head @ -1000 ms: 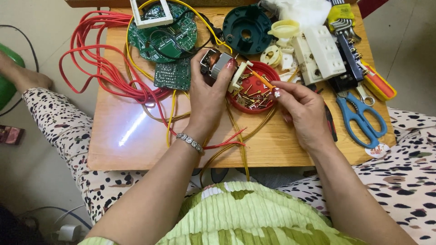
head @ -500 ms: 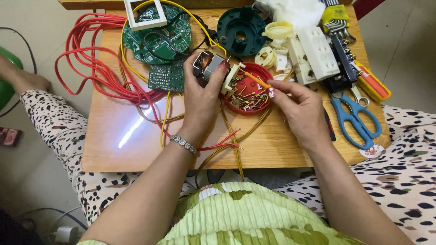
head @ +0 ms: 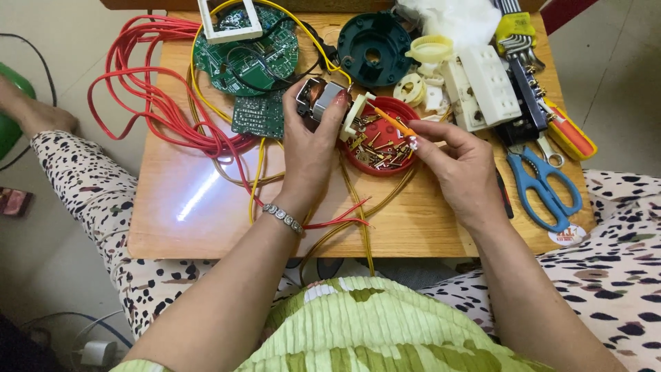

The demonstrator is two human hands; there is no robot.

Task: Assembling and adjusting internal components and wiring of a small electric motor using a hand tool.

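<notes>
Left hand (head: 311, 148) grips small motor (head: 323, 100). Right hand (head: 458, 169) pinches orange screwdriver (head: 391, 122), tip at motor. Red lid (head: 383, 162) of screws lies between hands.

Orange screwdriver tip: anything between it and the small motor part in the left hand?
Nothing visible. The right hand holds the orange screwdriver with its tip at the motor part gripped by the left hand, above the red lid.

Left hand (head: 311, 148) clenched, right hand (head: 460, 167) pinching.
</notes>
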